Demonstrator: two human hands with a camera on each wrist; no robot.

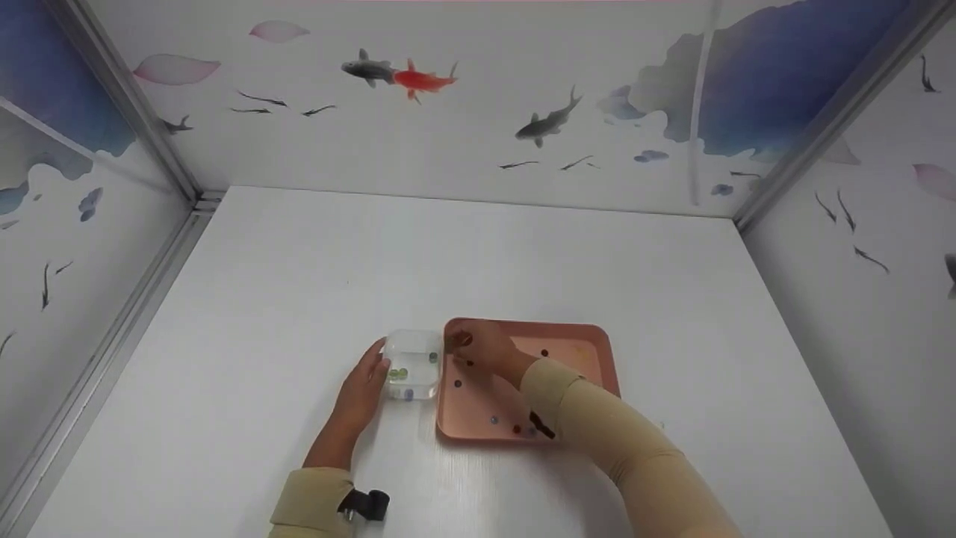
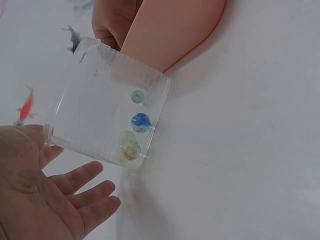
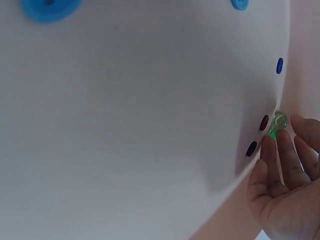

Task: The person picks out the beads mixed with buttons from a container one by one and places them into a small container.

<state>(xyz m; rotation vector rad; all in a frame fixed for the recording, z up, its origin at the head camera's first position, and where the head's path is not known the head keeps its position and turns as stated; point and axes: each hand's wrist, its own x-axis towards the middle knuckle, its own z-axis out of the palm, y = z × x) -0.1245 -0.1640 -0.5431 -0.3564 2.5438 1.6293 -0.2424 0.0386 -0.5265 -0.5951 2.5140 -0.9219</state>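
Note:
A clear plastic container (image 1: 414, 342) stands on the table, with several glass marbles at its bottom, among them a blue marble (image 2: 141, 122) and a green marble (image 2: 137, 96). My left hand (image 1: 363, 388) rests at the container's left side, its fingers loosely extended. To the right lies a pink tray (image 1: 478, 403). Inside its far left corner is my right hand (image 1: 484, 348), thumb and fingertips close around a yellow-green glass marble (image 3: 279, 121) against the wall, with a small gap at the thumb. Beside the fingertips lie a dark red button (image 3: 264, 123) and a black button (image 3: 252, 148).
A dark blue button (image 3: 280, 65) and light blue button (image 3: 240, 4) are spread over the tray floor; more small pieces lie near its front edge. The white table (image 1: 478, 254) is bounded by printed panels (image 1: 463, 157) at the back and sides.

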